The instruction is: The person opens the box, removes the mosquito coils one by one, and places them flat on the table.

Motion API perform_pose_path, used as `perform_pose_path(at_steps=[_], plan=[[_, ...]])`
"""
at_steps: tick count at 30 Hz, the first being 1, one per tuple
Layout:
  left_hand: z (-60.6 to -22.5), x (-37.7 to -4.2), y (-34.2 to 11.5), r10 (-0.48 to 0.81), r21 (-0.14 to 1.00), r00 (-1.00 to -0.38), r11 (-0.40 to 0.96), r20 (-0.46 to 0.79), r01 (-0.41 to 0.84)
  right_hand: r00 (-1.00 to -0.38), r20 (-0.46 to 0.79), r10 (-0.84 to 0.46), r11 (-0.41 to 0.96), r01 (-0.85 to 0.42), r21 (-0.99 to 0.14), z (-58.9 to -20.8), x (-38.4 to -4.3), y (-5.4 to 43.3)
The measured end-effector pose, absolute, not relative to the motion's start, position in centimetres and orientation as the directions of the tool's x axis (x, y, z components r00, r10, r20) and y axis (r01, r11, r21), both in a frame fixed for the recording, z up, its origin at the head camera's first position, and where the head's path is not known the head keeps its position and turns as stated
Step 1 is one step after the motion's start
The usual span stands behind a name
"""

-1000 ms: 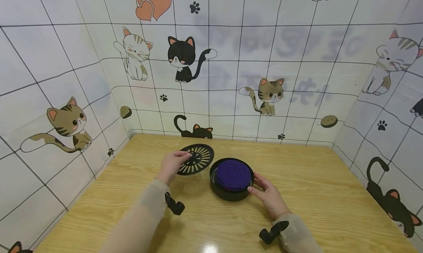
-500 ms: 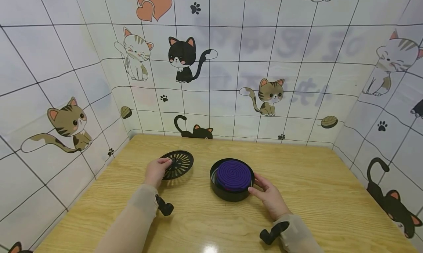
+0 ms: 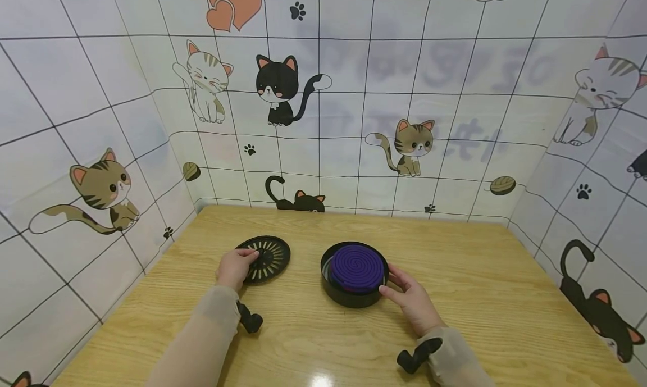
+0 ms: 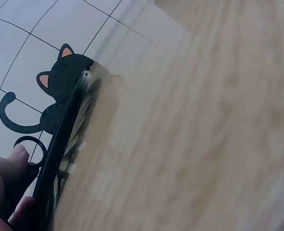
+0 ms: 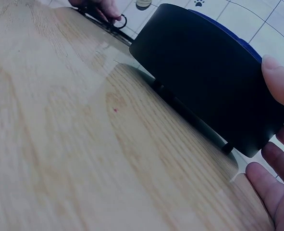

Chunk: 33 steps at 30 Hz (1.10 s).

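In the head view, my left hand (image 3: 235, 269) pinches the small ring handle (image 4: 42, 147) of a round black slotted lid (image 3: 275, 258). The left wrist view shows this lid edge-on, low over the wooden surface and slightly tilted. To its right stands a round black mosquito coil holder (image 3: 349, 300) on short feet (image 5: 227, 147). A purple spiral mosquito coil stack (image 3: 357, 268) sits inside and rises above the rim. My right hand (image 3: 411, 301) grips the holder's right side, thumb (image 5: 276, 77) at the rim and fingers lower on the wall.
The light wooden table (image 3: 313, 336) ends at a white wall (image 3: 343, 168) printed with cats and grid lines, with more such walls left and right. Black wrist-camera mounts (image 3: 250, 318) stick out from both sleeves.
My left hand has carried the lid left, away from the holder, and lowered it toward the table, where it now lies flatter. My right hand and the holder have stayed in place.
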State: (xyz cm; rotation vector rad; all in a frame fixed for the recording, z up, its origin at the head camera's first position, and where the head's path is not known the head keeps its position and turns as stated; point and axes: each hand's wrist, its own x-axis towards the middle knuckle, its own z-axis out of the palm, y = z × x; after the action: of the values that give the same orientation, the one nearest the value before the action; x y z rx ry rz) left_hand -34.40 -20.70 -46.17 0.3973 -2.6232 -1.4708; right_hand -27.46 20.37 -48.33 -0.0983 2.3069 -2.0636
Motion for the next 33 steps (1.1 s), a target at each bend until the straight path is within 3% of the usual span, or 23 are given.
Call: perform_pose_path(at_steps=[15,20,25,33], plan=[[-46.2,-34.6,-20.7,-0.242,0.82,-0.969,0.562,0.039,-0.107,-0.997,0.019,-0.07,0.124,-0.028,-0.992,-48.4,-27.5,20.4],[-44.9,-34.0,-19.2,-0.227,0.869,-0.972,0.492,0.067,-0.055,-0.997,0.021,-0.072,0.127,-0.03,-0.991,-48.4,-27.5,20.5],[-44.0,-33.2,-16.4,-0.118,0.915,-0.989,0.402,0.091,0.037,-0.998,0.02,-0.067,0.132,-0.028,-0.991,-48.4,-27.5,20.5],[-45.1,-31.7,-11.6,0.053,0.94,-0.997,0.334,0.056,0.071,-0.997,0.023,-0.07,0.121,-0.031,-0.992,-48.4,-27.5,20.5]])
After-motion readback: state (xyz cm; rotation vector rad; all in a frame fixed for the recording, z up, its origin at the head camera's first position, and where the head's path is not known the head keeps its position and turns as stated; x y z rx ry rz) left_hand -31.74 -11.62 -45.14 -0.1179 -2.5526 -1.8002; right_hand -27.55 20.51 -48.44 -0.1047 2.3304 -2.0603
